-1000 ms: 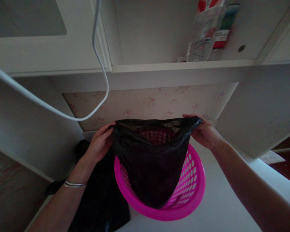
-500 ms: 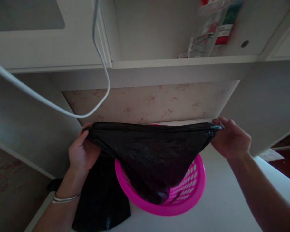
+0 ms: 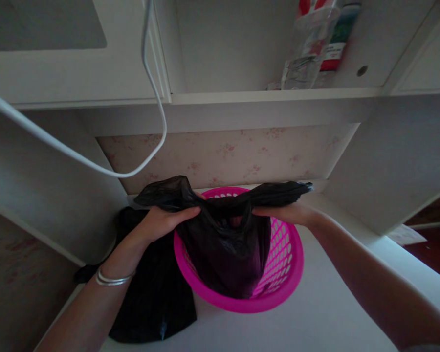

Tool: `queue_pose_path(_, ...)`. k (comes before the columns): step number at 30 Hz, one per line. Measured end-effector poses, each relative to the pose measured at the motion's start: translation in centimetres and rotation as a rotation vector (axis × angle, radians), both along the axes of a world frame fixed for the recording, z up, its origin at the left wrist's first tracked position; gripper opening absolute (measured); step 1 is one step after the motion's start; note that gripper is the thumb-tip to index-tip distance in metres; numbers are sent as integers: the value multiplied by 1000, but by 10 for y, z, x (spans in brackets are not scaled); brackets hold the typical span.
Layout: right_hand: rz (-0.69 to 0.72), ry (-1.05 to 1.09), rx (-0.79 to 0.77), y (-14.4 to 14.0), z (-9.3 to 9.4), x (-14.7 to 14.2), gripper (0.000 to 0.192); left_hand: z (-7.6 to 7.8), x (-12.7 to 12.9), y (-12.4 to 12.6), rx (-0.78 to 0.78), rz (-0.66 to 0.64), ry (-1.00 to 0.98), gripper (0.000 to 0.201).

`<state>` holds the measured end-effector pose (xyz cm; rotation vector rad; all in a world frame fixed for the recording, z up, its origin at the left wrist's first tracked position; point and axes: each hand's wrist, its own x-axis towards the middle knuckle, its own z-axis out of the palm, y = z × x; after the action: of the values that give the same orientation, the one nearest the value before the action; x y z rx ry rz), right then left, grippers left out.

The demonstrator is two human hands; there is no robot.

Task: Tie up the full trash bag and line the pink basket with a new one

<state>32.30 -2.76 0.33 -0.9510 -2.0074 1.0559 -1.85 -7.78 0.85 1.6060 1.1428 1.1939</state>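
A black plastic bag (image 3: 227,249) hangs down into a bright pink basket (image 3: 242,304) with holes in its wall. My left hand (image 3: 168,220) grips the bag's upper edge left of the middle, thumb on the near side. On the other side my right hand (image 3: 286,213) holds the same edge, its fingers mostly hidden by the plastic. Between the hands the bag's mouth gapes a little, and its two top corners stick out past them. Another black bag (image 3: 157,298) lies on the white surface, left of the basket and partly under my left forearm.
A white cable (image 3: 128,173) loops down at upper left. Above, a shelf (image 3: 242,97) holds a clear plastic container (image 3: 304,63) and a red and green bottle (image 3: 335,49). White panels flank the desktop (image 3: 337,293); floral wallpaper (image 3: 227,151) shows behind.
Both hands have moved inward along the bag's edge from its outer corners. The stretched top edge has slackened, and the mouth has parted slightly.
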Motion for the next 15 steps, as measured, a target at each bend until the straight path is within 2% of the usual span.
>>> queue_pose_path(1,-24,29,17,-1,3,-8,39,3,3,0,3,-45,-41,33)
queue_pose_path(3,-101,145,23,-3,4,-16,36,1,5,0,-18,-74,-212,27)
queue_pose_path(6,-176,427,-114,-6,1,-10,44,-5,-4,-1,-23,82,-551,29)
queue_pose_path(8,-211,575,-205,-8,-2,4,45,-6,-13,-2,-8,193,-683,31)
queue_pose_path(11,-274,644,-164,-11,-6,25,51,-8,-23,-3,47,209,-720,35)
queue_pose_path(13,-218,598,-125,-12,-10,35,68,-14,-25,-4,69,133,-683,52)
queue_pose_path(15,-110,450,-103,-12,-14,39,84,-22,-24,-5,21,68,-547,66)
